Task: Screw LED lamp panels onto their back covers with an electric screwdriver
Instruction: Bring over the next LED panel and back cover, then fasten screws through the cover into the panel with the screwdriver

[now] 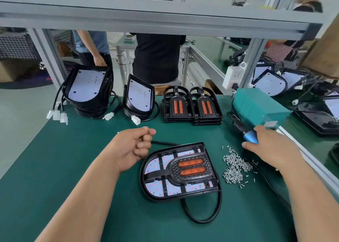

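Note:
A black lamp assembly (180, 170) with a white LED panel and two orange reflectors lies flat on the green mat in front of me, its black cable looping toward me. My left hand (136, 146) hovers just left of it with fingers curled; something small glints between the fingers, but I cannot make it out. My right hand (266, 146) grips the blue electric screwdriver (245, 131), which lies on the mat right of the lamp. A pile of small silver screws (235, 165) sits between the lamp and my right hand.
At the mat's far edge stand two stacks of lamp housings with white panels (88, 89) (140, 96) and two stacks of black covers (191, 104). A teal power box (256, 106) sits at the right. People stand beyond the metal frame (165, 18).

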Tool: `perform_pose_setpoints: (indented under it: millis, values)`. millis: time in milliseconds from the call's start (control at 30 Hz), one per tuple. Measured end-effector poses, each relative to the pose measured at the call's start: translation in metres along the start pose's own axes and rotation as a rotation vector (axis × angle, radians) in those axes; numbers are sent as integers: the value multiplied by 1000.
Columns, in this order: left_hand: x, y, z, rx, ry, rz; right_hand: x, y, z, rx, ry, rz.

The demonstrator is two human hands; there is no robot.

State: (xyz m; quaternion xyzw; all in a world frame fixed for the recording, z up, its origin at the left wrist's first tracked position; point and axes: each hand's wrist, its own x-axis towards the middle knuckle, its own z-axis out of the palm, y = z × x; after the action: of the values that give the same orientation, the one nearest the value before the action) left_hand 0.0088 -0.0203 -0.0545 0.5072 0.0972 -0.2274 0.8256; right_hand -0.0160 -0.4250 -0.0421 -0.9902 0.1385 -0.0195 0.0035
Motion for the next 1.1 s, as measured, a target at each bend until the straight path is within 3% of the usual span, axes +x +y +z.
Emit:
perform_pose_setpoints:
  millis: [133, 267, 433, 633, 733, 933, 1100]
  values:
    - [-1, 1, 3, -531, -81, -84, 1, 0, 1, 33, 31, -29]
    - [-3, 3, 5, -764, -84, -62, -3, 0, -6, 136, 73, -49]
    - [-6, 3, 8, -745, -2, 12, -16, -3, -30, 532, 174, -147]
    - [-4, 5, 9, -726, 52, 30, -21, -18, -48, 1130, 134, -169]
    - [-3, 4, 7, -633, 38, 3, -14, -33, -44, 1485, 42, -91]
    - [1, -2, 6, -358, -18, 32, -7, -59, -34, 1798, -117, -12]
    - [3, -9, 10, -103, 2, 103, -3, -80, -36, 2116, -178, 174]
